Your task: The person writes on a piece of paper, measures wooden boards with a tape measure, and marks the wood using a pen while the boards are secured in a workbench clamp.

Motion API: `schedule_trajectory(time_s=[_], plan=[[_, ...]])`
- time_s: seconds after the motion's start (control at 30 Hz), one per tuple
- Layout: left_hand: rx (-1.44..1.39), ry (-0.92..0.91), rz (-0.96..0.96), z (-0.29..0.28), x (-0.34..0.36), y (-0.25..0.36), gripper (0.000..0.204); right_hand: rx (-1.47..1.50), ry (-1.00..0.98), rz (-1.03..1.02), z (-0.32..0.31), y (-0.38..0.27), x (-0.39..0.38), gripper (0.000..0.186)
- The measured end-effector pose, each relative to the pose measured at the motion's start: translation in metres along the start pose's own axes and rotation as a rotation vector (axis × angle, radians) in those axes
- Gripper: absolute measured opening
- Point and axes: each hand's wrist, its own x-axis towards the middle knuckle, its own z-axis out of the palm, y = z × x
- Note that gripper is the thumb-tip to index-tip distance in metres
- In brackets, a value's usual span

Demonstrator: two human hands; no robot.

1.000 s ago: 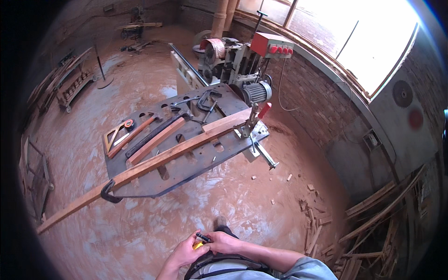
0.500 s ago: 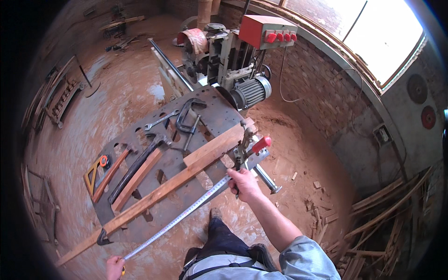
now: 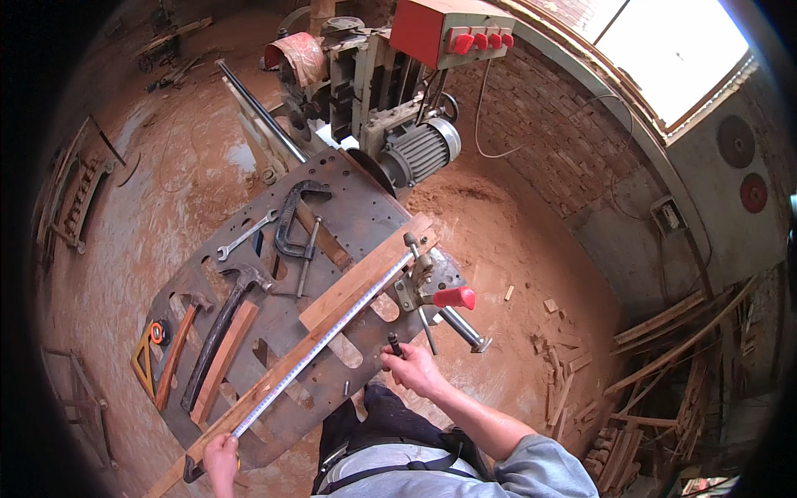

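My left hand (image 3: 220, 461) is closed round the case of a tape measure, mostly hidden, at the near-left end of a long wooden strip (image 3: 290, 363). From it the white tape blade (image 3: 324, 342) runs along the strip to its far end, close to a metal toggle clamp with a red handle (image 3: 453, 297). Off the table's near edge, my right hand (image 3: 413, 370) pinches a short dark pen-like marker (image 3: 393, 340), apart from the blade. A shorter wooden board (image 3: 334, 309) lies against the strip on the perforated steel table (image 3: 353, 191).
On the table lie a G-clamp (image 3: 286, 220), a wrench (image 3: 247, 235), a claw hammer (image 3: 217, 332), a smaller hammer (image 3: 177, 353) and a yellow square (image 3: 143, 369). Behind stands a machine with a motor (image 3: 422, 153). Scrap wood (image 3: 664, 423) is piled at the right.
My right hand has let go of the tape's end and drawn back toward me. The blade has shifted from beside the strip onto it. My left hand has moved up to the strip.
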Motion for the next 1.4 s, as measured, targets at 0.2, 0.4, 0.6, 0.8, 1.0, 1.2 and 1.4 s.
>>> schedule_trajectory(time_s=[0.2, 0.4, 0.6, 0.8, 1.0, 1.2, 1.4], plan=[[0.121, -0.001, 0.087, 0.022, 0.024, 0.085, 0.025, -0.166, 0.028, -0.060, 0.010, 0.000, -0.005, 0.031], [0.201, 0.021, 0.181, 0.035, 0.049, 0.096, 0.024, -0.228, 0.028, -0.050, 0.016, -0.008, -0.004, 0.035], [0.166, -0.016, 0.111, 0.040, 0.057, 0.100, 0.024, -0.177, 0.019, -0.027, 0.015, -0.011, -0.002, 0.036], [0.144, -0.023, 0.082, 0.041, 0.059, 0.095, 0.023, -0.096, 0.035, -0.099, 0.012, -0.011, 0.005, 0.032], [0.168, 0.003, 0.106, 0.039, 0.055, 0.097, 0.022, -0.016, 0.083, 0.051, 0.013, -0.047, 0.005, 0.036], [0.214, 0.052, 0.127, 0.034, 0.049, 0.118, 0.020, 0.049, 0.129, -0.199, 0.008, -0.041, 0.018, 0.030], [0.190, 0.089, 0.108, 0.039, 0.047, 0.116, 0.021, 0.153, 0.127, -0.263, 0.015, -0.049, 0.024, 0.030]])
